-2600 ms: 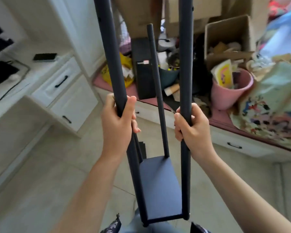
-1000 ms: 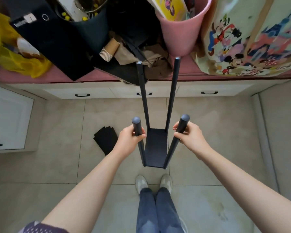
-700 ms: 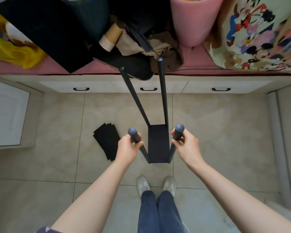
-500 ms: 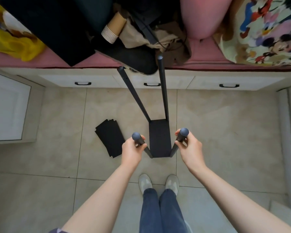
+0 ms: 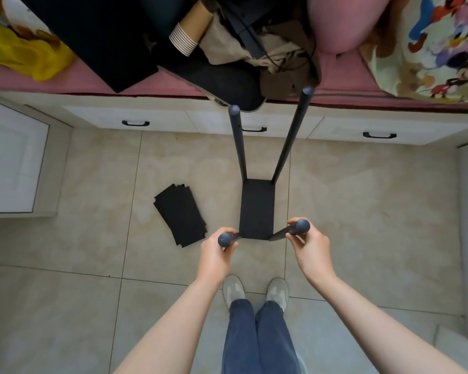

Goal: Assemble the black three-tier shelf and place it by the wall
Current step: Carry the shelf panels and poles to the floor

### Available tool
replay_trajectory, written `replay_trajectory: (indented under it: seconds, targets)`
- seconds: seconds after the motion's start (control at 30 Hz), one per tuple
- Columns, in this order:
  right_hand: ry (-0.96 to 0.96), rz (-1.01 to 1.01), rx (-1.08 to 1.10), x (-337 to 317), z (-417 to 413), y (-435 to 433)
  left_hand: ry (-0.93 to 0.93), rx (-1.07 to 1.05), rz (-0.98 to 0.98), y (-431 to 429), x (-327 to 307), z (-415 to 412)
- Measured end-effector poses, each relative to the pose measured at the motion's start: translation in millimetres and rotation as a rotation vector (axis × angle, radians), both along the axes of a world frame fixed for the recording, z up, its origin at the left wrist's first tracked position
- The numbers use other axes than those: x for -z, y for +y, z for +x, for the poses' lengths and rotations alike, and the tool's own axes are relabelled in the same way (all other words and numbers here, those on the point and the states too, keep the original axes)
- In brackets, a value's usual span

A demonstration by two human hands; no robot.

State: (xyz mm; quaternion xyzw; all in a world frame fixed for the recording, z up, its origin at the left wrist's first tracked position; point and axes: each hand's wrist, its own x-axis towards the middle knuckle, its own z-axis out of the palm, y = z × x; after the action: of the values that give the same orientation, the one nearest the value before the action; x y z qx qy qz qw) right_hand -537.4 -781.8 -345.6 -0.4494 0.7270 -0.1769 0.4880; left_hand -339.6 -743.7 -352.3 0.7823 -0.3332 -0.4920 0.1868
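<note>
With the left hand (image 5: 214, 255) and right hand (image 5: 310, 247) each curled round a near post top, the black shelf frame (image 5: 256, 209) stands upright on the floor (image 5: 362, 211), probably steadied because only its bottom tier is fitted, the loose black panels (image 5: 180, 218) lying left of it.

We see poles (image 5: 285, 155) matt dark, smooth, metal-looking; shelf board (image 5: 257, 209) and loose panels (image 5: 180, 214) matt black. Smooth floor tiles (image 5: 362, 211), faint sheen. We note pad (image 5: 343, 82) pink cloth, yellow bag (image 5: 25, 58) thin plastic.
</note>
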Motion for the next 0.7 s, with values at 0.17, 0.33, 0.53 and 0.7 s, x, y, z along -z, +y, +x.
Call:
replay_trajectory:
  seconds: [0.17, 0.33, 0.53, 0.7]
  targets:
    - [0.027, 0.01, -0.012, 8, 1, 14, 0.017, -0.029, 0.046, 18, 5, -3]
    - [0.045, 0.077, 0.0, 12, -8, 36, 0.035, 0.124, 0.125, 31, 12, -5]
    - [0.067, 0.117, -0.083, 7, -24, 57, 0.009, 0.197, 0.138, 41, 18, -12]
    - [0.111, 0.124, -0.098, 5, -27, 55, -0.004, 0.215, 0.127, 39, 19, -14]
